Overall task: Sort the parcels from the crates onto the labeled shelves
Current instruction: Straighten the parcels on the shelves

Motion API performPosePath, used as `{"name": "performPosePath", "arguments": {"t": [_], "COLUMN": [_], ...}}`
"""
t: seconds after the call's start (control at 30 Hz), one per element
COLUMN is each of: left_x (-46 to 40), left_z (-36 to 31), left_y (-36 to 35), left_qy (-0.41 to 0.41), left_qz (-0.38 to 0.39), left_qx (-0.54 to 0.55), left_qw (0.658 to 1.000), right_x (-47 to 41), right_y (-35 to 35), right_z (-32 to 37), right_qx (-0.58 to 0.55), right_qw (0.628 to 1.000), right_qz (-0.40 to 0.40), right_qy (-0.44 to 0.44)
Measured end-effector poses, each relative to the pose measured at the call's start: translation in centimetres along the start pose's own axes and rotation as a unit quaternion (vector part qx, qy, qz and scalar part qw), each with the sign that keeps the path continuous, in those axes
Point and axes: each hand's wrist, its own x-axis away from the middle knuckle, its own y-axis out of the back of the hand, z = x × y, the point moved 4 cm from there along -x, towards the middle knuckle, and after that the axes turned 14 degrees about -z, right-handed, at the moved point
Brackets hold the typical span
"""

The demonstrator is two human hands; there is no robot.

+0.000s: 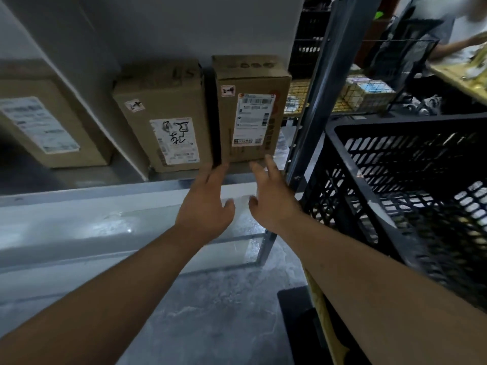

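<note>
Three cardboard parcels stand upright on the shelf (184, 177), and the step in hand looks like setting the right-hand parcel (253, 109) squarely in its place. To do it well, I would judge that both hands should press its lower front evenly, nudging it back until it sits flush beside the middle parcel (168, 119), label facing out and its base fully behind the shelf's front edge. That right-hand parcel stands at the shelf's right end, close to the metal upright (313, 101). The left hand (205, 204) and right hand (271, 198) are both spread and grip nothing; their fingertips reach the parcel's bottom edge, but whether they touch it I cannot tell. A black crate (411, 180) stands just right of the right forearm.
</note>
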Motion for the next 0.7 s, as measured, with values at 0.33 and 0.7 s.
{"name": "performPosePath", "arguments": {"t": [0.33, 0.7], "left_x": [1.4, -2.2], "left_z": [4.8, 8.3], "left_y": [8.4, 6.6], "left_qy": [0.061, 0.054], "left_qz": [-0.031, -0.071], "left_qx": [-0.084, 0.012], "left_qw": [0.994, 0.996], "right_x": [0.5, -3.0], "right_y": [0.4, -3.4], "right_z": [7.9, 10.6], "right_qx": [-0.090, -0.098], "right_qw": [0.993, 0.994], "right_qz": [-0.020, -0.032], "right_qy": [0.073, 0.042]}}
